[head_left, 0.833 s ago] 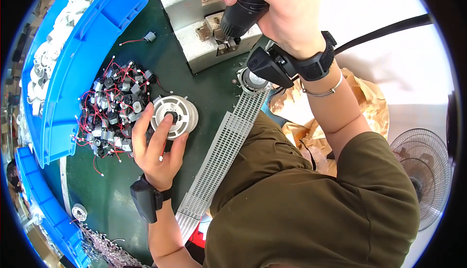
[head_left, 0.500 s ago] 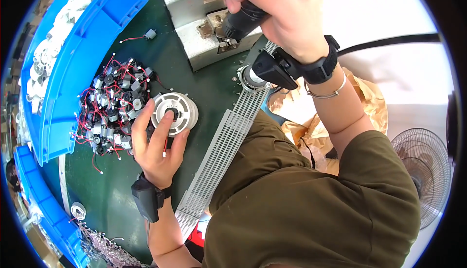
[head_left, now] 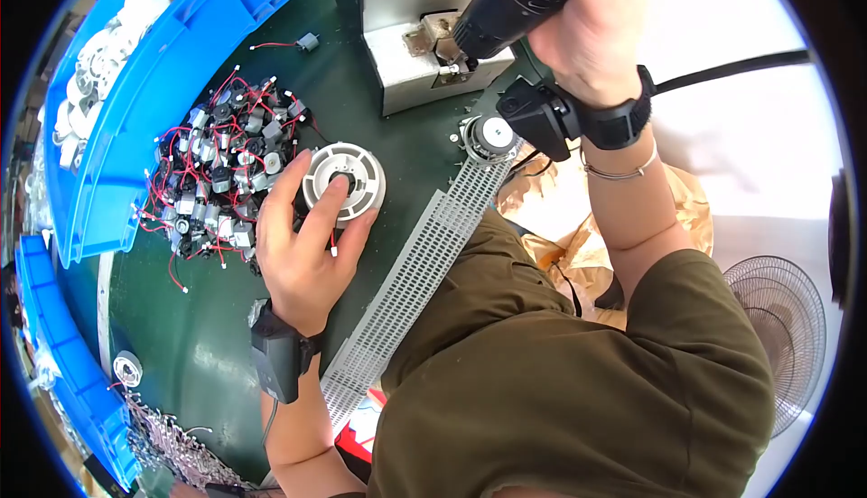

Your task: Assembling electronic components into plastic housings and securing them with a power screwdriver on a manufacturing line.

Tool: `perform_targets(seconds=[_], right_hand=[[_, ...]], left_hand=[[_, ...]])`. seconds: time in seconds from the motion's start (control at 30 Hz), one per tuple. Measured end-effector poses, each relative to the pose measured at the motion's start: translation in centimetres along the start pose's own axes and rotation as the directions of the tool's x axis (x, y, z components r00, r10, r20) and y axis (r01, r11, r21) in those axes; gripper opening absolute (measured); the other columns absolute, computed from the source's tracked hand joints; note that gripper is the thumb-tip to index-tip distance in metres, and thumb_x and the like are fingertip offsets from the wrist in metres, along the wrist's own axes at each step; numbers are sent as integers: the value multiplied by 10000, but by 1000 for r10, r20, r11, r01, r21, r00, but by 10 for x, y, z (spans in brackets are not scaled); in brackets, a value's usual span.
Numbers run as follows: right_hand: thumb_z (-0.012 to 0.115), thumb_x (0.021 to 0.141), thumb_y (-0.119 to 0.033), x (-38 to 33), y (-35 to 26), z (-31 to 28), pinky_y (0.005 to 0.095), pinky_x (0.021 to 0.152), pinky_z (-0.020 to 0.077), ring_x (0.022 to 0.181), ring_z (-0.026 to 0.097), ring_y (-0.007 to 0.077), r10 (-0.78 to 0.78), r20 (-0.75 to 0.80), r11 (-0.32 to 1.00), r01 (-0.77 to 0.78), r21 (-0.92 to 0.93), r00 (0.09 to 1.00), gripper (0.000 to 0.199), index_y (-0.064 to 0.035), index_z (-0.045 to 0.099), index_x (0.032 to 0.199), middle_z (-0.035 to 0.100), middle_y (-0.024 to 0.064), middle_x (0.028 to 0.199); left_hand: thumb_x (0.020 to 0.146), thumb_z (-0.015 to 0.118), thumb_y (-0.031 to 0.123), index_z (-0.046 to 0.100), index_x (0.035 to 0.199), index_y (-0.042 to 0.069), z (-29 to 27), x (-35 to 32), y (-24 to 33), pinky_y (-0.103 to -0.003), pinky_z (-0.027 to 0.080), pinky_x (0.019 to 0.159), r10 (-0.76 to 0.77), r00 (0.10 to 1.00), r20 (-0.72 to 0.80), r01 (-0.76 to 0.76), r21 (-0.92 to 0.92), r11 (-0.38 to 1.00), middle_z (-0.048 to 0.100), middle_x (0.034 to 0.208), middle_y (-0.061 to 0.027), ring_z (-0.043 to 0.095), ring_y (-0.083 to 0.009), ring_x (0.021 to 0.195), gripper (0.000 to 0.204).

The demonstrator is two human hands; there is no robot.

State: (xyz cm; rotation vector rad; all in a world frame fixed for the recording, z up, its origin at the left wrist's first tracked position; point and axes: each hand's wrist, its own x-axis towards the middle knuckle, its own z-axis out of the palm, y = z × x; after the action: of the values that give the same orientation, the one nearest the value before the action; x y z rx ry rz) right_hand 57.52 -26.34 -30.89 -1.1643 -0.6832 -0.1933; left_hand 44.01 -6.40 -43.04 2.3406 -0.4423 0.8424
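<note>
From the head camera, the left hand [head_left: 302,250] rests on a round white plastic housing [head_left: 343,182] that lies flat on the dark green counter [head_left: 181,317], left of centre. The housing is a shallow disc with concentric ribs and a dark opening in its middle; the left fingers [head_left: 327,209] are spread open over its near edge, one fingertip pressed at the central opening, not clasped around it.

The right hand [head_left: 587,33] is raised at the far right, its fingers wrapped tight around a black power screwdriver [head_left: 510,10], whose tip points down at a grey metal fixture [head_left: 406,55] standing on the far side of the counter.

Just left of the housing lies a loose heap of small motors [head_left: 217,182] with red and black wires. Beyond it, a blue plastic bin [head_left: 153,92] along the left edge holds white round parts [head_left: 86,83]. A second blue bin [head_left: 63,363] sits at the near left; its contents cannot be made out. A long white perforated strip [head_left: 415,272] runs diagonally by the person's body.
</note>
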Motion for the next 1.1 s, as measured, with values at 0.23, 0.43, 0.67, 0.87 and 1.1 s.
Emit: perform_targets(seconds=[0.23,0.43,0.67,0.87,1.1], right_hand=[[588,742,32,-1,8,-9,258,538,454,529,551,155,7,-19,1000,-7,9,1000,475,31,412,1183,568,75,643],[607,726,41,0,13,-13,258,536,453,533,552,148,18,-10,999,-18,36,1000,485,24,421,1174,569,72,643],[617,719,39,-6,5,-6,244,527,450,542,558,135,30,-23,997,-31,-64,999,494,30,425,1174,581,68,663],[639,713,54,-28,16,-3,241,544,449,581,561,120,29,-82,964,-49,-261,996,501,34,428,1167,577,51,682],[604,770,-13,-25,-9,4,282,578,450,577,544,167,75,-120,996,-79,-27,990,544,43,340,1242,571,101,665]], left_hand=[[618,796,62,638,1008,53,0,-1,1,-382,503,770,-10,1000,19,11,-20,1000,535,1169,-213,585,-343,963,421],[638,781,41,632,1042,53,0,-2,1,-366,505,799,-48,998,34,50,-57,997,508,1208,-207,581,-329,996,431],[646,777,38,629,1052,54,-1,-2,1,-364,506,806,-55,997,48,57,-50,997,496,1223,-204,572,-327,1017,432],[646,774,30,627,1054,54,-1,-3,1,-361,507,810,-66,997,48,69,-58,996,489,1227,-207,569,-330,1024,435],[640,778,26,627,1029,41,-1,-2,1,-367,516,792,-38,999,24,39,-60,997,490,1220,-208,577,-331,1014,418]])
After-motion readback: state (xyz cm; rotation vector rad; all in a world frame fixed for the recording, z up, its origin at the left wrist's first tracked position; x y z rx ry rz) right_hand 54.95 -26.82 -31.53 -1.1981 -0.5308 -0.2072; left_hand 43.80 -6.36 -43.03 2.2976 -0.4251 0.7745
